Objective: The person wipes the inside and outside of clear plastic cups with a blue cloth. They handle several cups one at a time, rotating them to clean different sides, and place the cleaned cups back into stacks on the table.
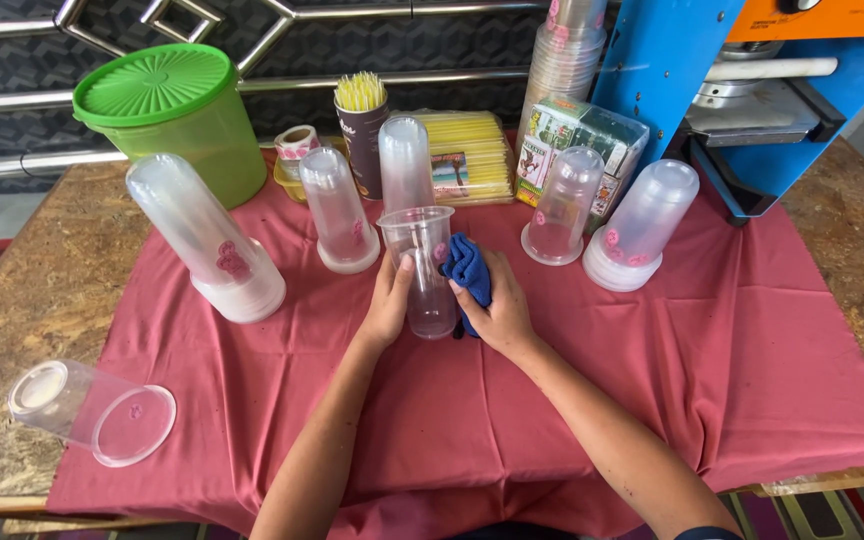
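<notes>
On the red cloth (732, 330), left hand (388, 305) holds clear cup (426, 275).

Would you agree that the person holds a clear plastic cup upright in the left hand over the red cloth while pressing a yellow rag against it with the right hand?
Not quite: the rag is blue, not yellow, as the head view shows. The rest stands: the left hand holds the clear plastic cup upright over the red cloth, and the right hand presses the rag against it.

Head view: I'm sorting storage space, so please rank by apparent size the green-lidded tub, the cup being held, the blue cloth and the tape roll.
1. Green-lidded tub, clearly largest.
2. Clear plastic cup in the left hand.
3. Blue cloth, partly hidden by the right hand, so unsure.
4. Tape roll, smallest, though farther away.
</notes>
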